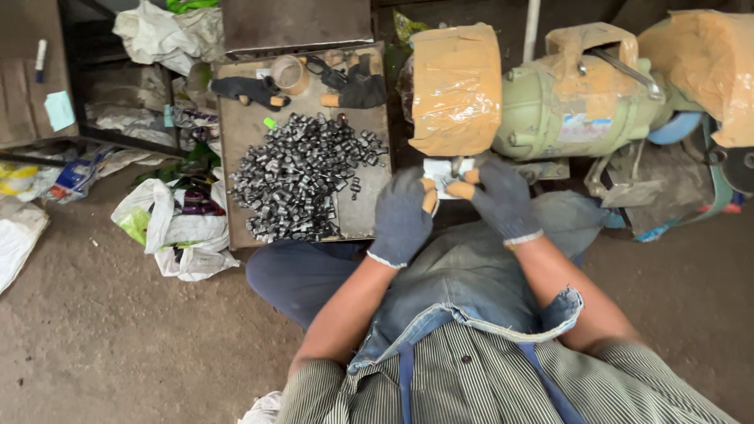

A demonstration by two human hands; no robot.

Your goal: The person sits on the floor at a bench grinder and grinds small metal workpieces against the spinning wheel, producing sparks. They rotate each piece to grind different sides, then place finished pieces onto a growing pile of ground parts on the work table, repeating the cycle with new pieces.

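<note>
Grey knit gloves with orange fingertips cover both hands; left hand [402, 217] and right hand [503, 200] meet just below the taped wheel guard [455, 88] of a pale green bench grinder [577, 106]. Small dark metal piece [456, 166] sits pinched between the fingers [463, 189] of the two hands, fingertips closed on it from both sides, held over a small white sheet [437, 167] at the grinder's base (exact grip hard to read, piece is tiny). Guard is wrapped in crinkled tan tape, rounded drum shape; a second taped guard [707, 67] sits at the far right end. Left of the hands, a flat rusty metal surface [363, 213] carries a heap of short shiny steel cylinders [302, 177], loosely piled, reaching near its front edge. At the surface's back edge lie spare dark gloves [250, 89] and a tape roll [289, 73]. Bare strip of surface lies between heap and left hand. Crumpled white plastic bags [177, 228] crowd the dirt floor [102, 338] to the left; floor nearer the camera is open. Denim apron [455, 283] covers the lap below the hands.
</note>
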